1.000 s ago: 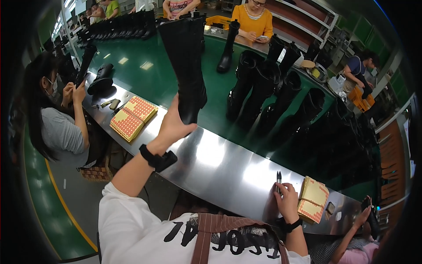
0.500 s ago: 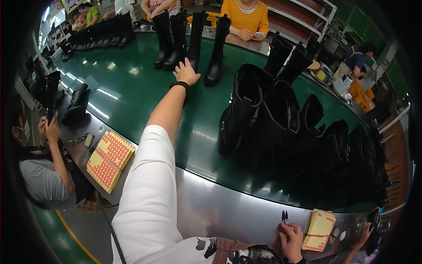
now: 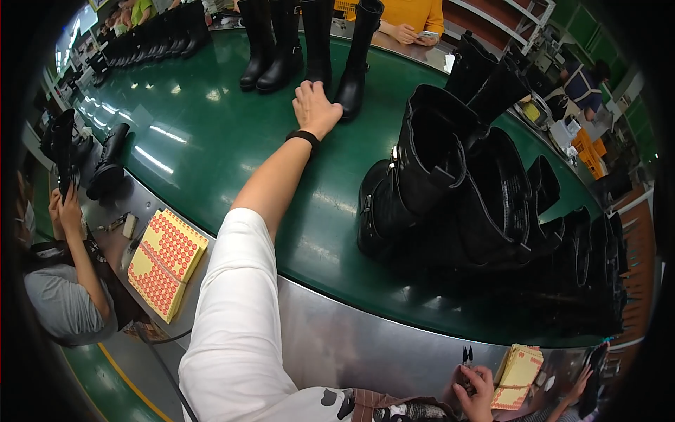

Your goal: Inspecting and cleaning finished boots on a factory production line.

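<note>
My left hand [image 3: 316,111] is stretched far out over the green table, its fingers bent over the foot of a tall black boot [image 3: 318,42]. That boot's toe is hidden behind the hand. Another upright black boot [image 3: 360,56] stands right beside it, close to my thumb. Two more tall black boots [image 3: 285,49] stand to the left. At the lower right, my right hand [image 3: 478,394] is closed around a thin pen [image 3: 467,357] with a dark tip; a second dark tip shows alongside, perhaps a reflection. A banded yellow sticker pad [image 3: 519,373] lies next to this hand.
Many black boots [image 3: 450,183] crowd the table's right side. A yellow pad with red round stickers [image 3: 167,264] lies on the metal edge at left. Nearby, a person in grey [image 3: 74,281] handles a boot. Someone in yellow [image 3: 408,14] stands across, holding a phone.
The view has shifted, so the far boots sit higher. My left hand's spread fingers have drawn together and bent over the boot's foot. The right hand keeps its place beside the pad.
</note>
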Action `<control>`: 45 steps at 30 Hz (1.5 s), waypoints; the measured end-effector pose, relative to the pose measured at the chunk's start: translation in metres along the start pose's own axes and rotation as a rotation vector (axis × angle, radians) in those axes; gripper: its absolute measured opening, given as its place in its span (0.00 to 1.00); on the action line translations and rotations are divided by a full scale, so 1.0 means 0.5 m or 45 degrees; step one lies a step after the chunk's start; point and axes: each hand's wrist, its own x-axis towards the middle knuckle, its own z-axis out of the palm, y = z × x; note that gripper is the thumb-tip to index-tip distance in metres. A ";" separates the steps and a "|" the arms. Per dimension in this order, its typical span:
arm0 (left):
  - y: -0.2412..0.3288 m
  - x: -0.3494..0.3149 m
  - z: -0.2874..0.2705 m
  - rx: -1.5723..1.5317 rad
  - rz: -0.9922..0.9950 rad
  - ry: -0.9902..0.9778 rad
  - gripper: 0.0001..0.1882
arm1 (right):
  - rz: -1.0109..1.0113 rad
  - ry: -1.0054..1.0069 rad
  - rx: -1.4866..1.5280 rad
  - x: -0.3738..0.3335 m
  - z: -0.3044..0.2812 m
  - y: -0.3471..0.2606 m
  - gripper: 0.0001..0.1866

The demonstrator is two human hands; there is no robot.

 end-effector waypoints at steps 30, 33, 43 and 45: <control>0.051 -0.417 -0.501 -0.796 -0.421 -0.142 0.38 | -0.252 0.445 0.299 -0.100 0.047 0.042 0.04; 0.087 -0.547 -0.607 -0.869 -0.178 0.296 0.36 | -0.280 0.400 0.551 -0.111 0.039 0.026 0.07; 0.252 -0.764 -0.725 -0.711 0.159 0.779 0.38 | -0.681 0.512 0.394 -0.131 -0.087 -0.206 0.10; 0.285 -0.786 -0.726 -0.534 0.252 0.816 0.38 | -0.833 0.692 0.274 -0.134 -0.116 -0.256 0.10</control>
